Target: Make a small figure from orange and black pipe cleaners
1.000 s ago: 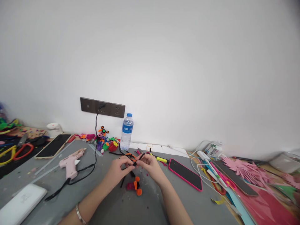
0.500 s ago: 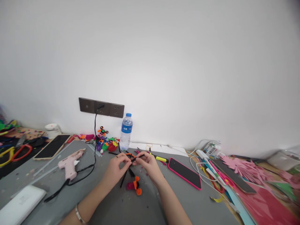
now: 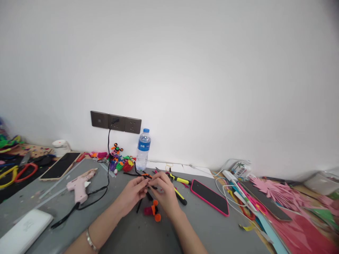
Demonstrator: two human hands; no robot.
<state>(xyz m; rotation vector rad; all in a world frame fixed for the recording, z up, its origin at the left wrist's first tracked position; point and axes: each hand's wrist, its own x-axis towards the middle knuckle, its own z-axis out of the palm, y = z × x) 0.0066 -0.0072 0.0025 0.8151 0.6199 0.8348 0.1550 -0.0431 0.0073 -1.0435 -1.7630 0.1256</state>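
Black pipe cleaner (image 3: 148, 181) is pinched between the fingertips of the left hand (image 3: 132, 192) and right hand (image 3: 164, 192), just above the grey surface (image 3: 206, 229). Orange and pink pieces (image 3: 153, 209) lie just below the right hand; a pink-cased phone (image 3: 209, 195) lies to its right.

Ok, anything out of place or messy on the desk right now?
Nothing is spilled or broken. The glue gun lies on its side, still plugged in, its black cord trailing across the table. Both hands pinch a black pipe cleaner.
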